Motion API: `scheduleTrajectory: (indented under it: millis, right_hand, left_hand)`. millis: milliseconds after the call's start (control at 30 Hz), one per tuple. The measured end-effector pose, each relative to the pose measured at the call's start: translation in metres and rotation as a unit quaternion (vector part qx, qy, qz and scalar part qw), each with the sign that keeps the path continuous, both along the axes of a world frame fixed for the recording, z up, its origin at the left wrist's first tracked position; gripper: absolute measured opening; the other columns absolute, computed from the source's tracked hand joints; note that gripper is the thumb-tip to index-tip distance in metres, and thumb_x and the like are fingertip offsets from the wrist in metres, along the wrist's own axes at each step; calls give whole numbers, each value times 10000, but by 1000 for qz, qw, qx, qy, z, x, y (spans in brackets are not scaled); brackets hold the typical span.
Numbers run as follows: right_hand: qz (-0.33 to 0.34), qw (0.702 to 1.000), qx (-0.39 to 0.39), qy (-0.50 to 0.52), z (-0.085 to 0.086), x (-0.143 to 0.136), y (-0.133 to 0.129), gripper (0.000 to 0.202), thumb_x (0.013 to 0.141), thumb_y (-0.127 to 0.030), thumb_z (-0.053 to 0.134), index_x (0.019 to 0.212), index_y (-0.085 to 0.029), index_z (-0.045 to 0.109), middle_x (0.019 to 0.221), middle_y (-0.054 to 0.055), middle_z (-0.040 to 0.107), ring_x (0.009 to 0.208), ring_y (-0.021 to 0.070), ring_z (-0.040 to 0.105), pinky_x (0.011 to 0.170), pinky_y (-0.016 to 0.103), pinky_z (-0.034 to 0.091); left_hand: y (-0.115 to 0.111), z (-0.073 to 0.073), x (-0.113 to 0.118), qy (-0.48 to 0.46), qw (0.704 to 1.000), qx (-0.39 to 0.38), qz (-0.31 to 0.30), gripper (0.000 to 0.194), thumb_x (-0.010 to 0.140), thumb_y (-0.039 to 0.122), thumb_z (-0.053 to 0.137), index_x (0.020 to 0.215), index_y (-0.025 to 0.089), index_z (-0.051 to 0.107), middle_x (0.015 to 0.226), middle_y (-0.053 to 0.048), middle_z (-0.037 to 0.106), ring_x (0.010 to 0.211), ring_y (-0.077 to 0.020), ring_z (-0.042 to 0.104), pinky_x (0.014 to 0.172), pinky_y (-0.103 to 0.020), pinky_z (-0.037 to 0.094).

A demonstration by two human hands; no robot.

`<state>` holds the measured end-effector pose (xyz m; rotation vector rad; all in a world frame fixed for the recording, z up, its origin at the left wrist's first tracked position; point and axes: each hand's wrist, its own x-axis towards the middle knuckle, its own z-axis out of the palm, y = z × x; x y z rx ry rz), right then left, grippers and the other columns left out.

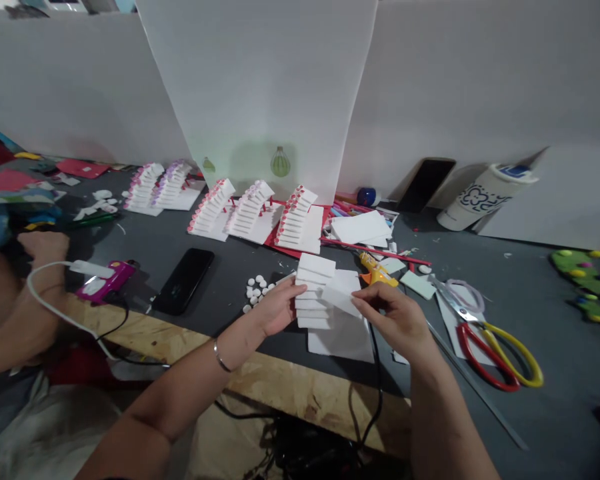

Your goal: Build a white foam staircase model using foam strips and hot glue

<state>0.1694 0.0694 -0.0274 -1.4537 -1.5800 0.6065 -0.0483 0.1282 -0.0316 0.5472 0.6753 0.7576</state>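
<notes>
The white steps (315,303) sit on a white board (343,343) near the desk's front edge. Your left hand (277,310) holds their left side; your right hand (403,323) pinches a thin card (340,298) over them. An uneven left grip could skew the steps, and a brush from the card could knock one askew. The cord (376,387) beside the board might snag your right wrist. Scissors (473,320) lie on the grey desk (150,237), white panels (265,73) stand behind, and another person's arm (20,333) rests leftward.
</notes>
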Motion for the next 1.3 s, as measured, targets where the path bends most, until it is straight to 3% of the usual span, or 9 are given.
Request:
scheduleTrajectory:
  millis: [467,700,833,1000,1100,1300]
  right_hand:
    - [-30,998,52,8,6,-4,0,148,826,-358,644,798,-220,691,683,5,647,561,125,542,532,256,452]
    - [-66,996,41,35,6,-3,-1,169,820,-385,649,811,-223,694,766,40,686,622,154,569,565,287,456]
    - [-66,997,29,27,7,-2,0,187,805,-402,658,803,-220,701,717,32,672,595,149,546,560,292,447]
    - [-109,983,13,145,6,-3,2,231,762,-430,695,838,-213,706,773,48,693,641,161,580,571,291,469]
    - [-133,965,-12,225,3,-3,6,274,722,-442,725,859,-206,699,718,23,670,573,130,545,516,261,446]
    - [-124,954,-55,265,1,-7,14,341,651,-504,752,739,-187,659,647,8,627,514,107,490,463,241,389]
  left_hand:
    - [-3,-4,0,7,999,15,-28,256,714,175,754,955,131,678,842,-69,726,696,-138,645,704,-251,490]
    - [-4,-5,-1,4,999,18,-47,229,730,186,749,943,140,678,884,-76,730,733,-147,656,760,-270,482]
    - [-5,-4,-1,11,998,28,-63,288,724,196,759,993,139,673,891,-80,728,744,-149,653,770,-273,475]
    - [-6,-3,-2,39,996,27,-73,363,692,208,776,1037,163,670,942,-75,723,752,-146,639,738,-269,475]
    - [-8,-2,-1,55,994,29,-88,394,685,190,769,1065,186,664,971,-62,718,768,-145,633,713,-261,468]
    - [-14,-2,3,48,991,39,-119,436,691,159,751,1115,204,657,980,-59,716,870,-167,642,748,-248,446]
